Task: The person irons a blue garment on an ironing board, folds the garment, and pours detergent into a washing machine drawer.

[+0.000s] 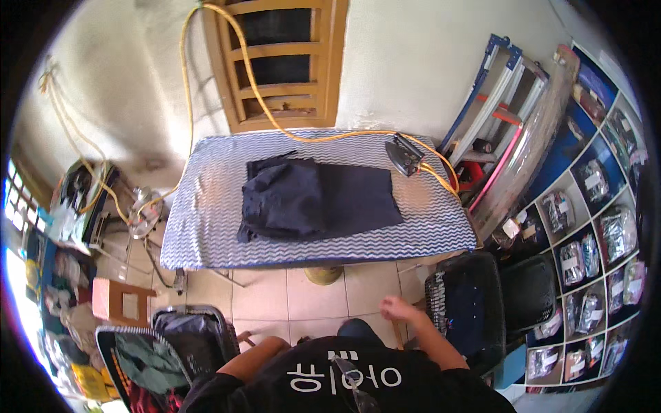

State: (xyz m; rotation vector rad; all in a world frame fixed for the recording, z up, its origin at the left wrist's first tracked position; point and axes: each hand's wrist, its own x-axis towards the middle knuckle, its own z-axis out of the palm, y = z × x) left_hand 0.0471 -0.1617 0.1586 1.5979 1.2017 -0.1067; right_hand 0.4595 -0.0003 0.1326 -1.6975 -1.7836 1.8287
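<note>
My right hand (398, 308) hangs above the tiled floor, between the ironing table and my body. It is blurred, its fingers look loosely bent, and I see nothing held in it. Only the forearm of my left arm shows at my side; the left hand is out of view. Dark navy trousers (356, 199) lie folded on the table (206, 227), rumpled at the left end and flatter at the right. A black electric iron (404, 155) rests at the table's right rear, its yellow cord (330, 137) running along the back edge.
Black plastic baskets stand at right (501, 310) and at lower left (227, 330), some holding clothes. A stepladder (490, 103) leans by the wall beside shelves (547, 340) of packaged goods. A brown stool (106, 302) is at left. The cord loops before the wooden window (281, 46).
</note>
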